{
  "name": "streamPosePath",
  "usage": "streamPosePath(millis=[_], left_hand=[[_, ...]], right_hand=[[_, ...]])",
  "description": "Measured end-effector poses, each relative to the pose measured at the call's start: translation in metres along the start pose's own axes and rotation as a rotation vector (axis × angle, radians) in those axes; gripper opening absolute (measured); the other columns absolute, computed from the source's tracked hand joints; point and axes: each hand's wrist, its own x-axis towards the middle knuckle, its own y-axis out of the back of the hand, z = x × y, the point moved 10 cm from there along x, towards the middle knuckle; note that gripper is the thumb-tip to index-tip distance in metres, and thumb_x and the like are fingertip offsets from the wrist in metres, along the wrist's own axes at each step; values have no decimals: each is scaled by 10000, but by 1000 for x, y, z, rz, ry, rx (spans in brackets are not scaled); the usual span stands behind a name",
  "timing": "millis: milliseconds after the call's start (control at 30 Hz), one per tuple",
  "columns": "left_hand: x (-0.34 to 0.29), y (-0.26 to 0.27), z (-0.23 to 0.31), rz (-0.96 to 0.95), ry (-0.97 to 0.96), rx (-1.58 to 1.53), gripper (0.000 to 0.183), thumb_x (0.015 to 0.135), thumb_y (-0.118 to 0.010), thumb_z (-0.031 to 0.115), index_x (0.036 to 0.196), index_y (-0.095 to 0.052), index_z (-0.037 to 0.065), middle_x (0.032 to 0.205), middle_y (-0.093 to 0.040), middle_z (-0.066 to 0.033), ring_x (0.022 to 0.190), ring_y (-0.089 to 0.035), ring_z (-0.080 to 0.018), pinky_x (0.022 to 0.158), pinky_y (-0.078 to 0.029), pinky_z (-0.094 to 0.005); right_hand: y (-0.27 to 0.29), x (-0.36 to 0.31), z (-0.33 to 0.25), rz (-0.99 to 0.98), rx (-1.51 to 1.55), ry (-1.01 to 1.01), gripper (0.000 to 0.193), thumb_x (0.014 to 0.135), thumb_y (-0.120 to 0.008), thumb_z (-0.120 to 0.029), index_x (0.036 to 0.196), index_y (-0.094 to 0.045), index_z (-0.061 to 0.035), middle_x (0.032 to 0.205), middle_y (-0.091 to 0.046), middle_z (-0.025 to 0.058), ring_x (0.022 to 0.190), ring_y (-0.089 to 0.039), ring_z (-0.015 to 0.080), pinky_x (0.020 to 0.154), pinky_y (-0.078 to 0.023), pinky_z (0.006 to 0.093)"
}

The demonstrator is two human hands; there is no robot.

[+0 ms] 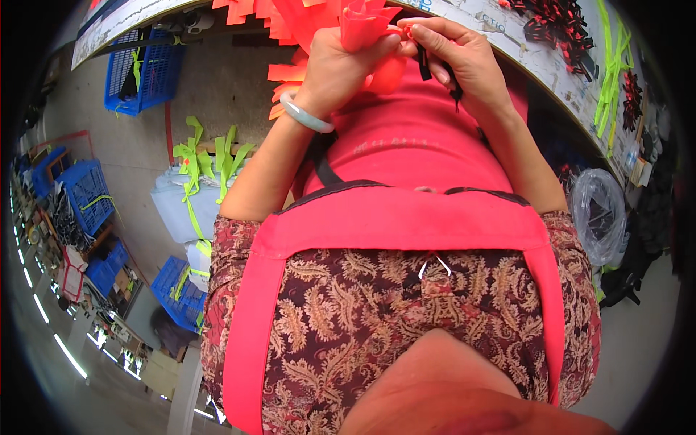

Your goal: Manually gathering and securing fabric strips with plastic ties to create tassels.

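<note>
My left hand [338,67], with a pale bangle [306,114] at the wrist, is closed around bright orange-red fabric strips [365,27]. The bunched ends stick up past its fingers, and more strips hang beside and below it. Close by, my right hand [464,59] pinches a small black piece [423,62] whose ends dangle below the fingers. A bit of orange-red shows at its upper end, between the fingertips of both hands. Its exact kind I cannot make out. Both hands are over my pink-red apron [420,134], at the table's near edge.
On the white table [500,32] at right lie a heap of black-and-red pieces [554,29] and yellow-green strips [612,72]. A clear plastic bundle [597,210] hangs below. Blue crates [145,71] and a pale stack [185,206] tied with yellow-green strips stand at left.
</note>
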Motion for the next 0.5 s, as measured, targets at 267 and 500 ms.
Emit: streamPosePath(millis=[267, 500], left_hand=[[-4, -9, 10, -40, -150, 24, 144, 890, -648, 90, 959, -703, -24, 844, -718, -52, 751, -632, -85, 665, -505, -240], [-6, -9, 14, -70, -174, 122, 107, 878, -653, 70, 913, -700, -19, 803, -705, -52, 751, -641, -96, 681, -512, -247]], right_hand=[[-4, -3, 2, -13, 2, 23, 189, 944, -592, -166, 1057, -639, -21, 823, -686, 32, 451, -369, -10, 410, -255, 142], [-7, -5, 3, -74, -57, -73, 147, 944, -592, -173, 1007, -599, -41, 765, -638, -10, 431, -320, -14, 402, -214, 153]])
